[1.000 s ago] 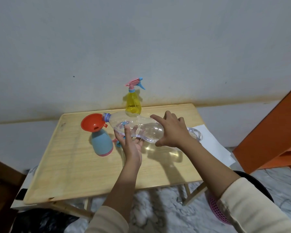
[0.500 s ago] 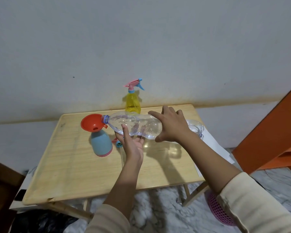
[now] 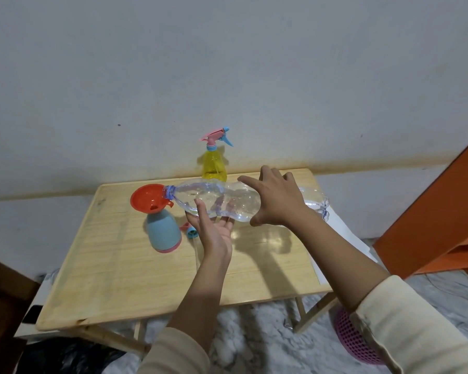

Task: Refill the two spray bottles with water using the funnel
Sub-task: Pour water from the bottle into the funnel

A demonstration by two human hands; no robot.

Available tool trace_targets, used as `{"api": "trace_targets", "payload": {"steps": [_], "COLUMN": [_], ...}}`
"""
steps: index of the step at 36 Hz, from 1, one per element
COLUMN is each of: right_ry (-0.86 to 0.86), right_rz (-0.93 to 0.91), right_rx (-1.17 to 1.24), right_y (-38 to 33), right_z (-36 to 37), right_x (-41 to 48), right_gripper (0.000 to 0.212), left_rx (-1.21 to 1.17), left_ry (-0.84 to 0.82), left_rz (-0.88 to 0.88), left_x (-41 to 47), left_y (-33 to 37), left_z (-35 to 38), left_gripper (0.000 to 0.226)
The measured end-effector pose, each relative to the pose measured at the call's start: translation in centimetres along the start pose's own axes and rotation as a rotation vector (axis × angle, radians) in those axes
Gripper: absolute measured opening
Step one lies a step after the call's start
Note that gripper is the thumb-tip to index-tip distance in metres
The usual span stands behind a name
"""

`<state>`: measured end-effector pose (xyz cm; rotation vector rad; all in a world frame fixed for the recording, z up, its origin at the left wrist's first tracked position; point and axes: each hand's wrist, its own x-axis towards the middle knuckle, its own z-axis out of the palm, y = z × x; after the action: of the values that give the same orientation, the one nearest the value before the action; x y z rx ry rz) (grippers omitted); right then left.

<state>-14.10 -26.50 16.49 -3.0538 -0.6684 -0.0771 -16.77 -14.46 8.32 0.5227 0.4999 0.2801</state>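
A clear plastic water bottle (image 3: 227, 202) lies nearly level above the wooden table (image 3: 114, 276), its blue-ringed mouth at the rim of an orange funnel (image 3: 147, 198). The funnel sits in the neck of a light-blue spray bottle (image 3: 163, 234) with no spray head on. My left hand (image 3: 214, 228) cups the water bottle from below. My right hand (image 3: 277, 201) grips its middle from above. Beside the blue bottle, the removed spray head (image 3: 189, 230) rests on the table. A yellow spray bottle (image 3: 214, 164) with a pink and blue trigger stands at the table's back edge.
A white wall rises right behind the table. An orange cabinet (image 3: 443, 211) stands to the right, a white sheet (image 3: 341, 233) lies off the table's right edge, and a pink mesh basket (image 3: 354, 341) sits on the marble floor. Dark furniture (image 3: 3, 306) is at the left.
The water bottle's rear end has risen a little, so it lies closer to level with its mouth still at the funnel. Both hands have kept their hold.
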Motion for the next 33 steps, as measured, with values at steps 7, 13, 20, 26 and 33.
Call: {"api": "trace_targets", "payload": {"steps": [7,13,20,26,33], "right_ry": [0.013,0.011,0.014,0.018,0.026], "right_rz": [-0.011,-0.007,-0.008,-0.011,-0.011], "right_rx": [-0.001,-0.006,-0.016,-0.020,-0.030], "right_y": [-0.2,-0.3,-0.6,-0.8,-1.0], "right_z": [-0.2,-0.3,-0.5,-0.8,-1.0], "right_x": [-0.1,-0.1,-0.2,-0.4,-0.5], "right_gripper": [0.094,0.093,0.094,0.093,0.092], "left_rx": [0.024,0.004,-0.006,-0.023,-0.024], "left_ry": [-0.030,-0.028,-0.026,-0.012,-0.027], "left_rz": [0.012,0.019,0.007,0.024,0.024], "left_x": [0.2,0.0,-0.3,-0.8,-1.1], "left_y": [-0.1,0.0,0.2,0.4,0.6], "left_z": [-0.3,-0.3,-0.3,-0.1,-0.1], "left_gripper": [0.078,0.070,0.072,0.071,0.071]}}
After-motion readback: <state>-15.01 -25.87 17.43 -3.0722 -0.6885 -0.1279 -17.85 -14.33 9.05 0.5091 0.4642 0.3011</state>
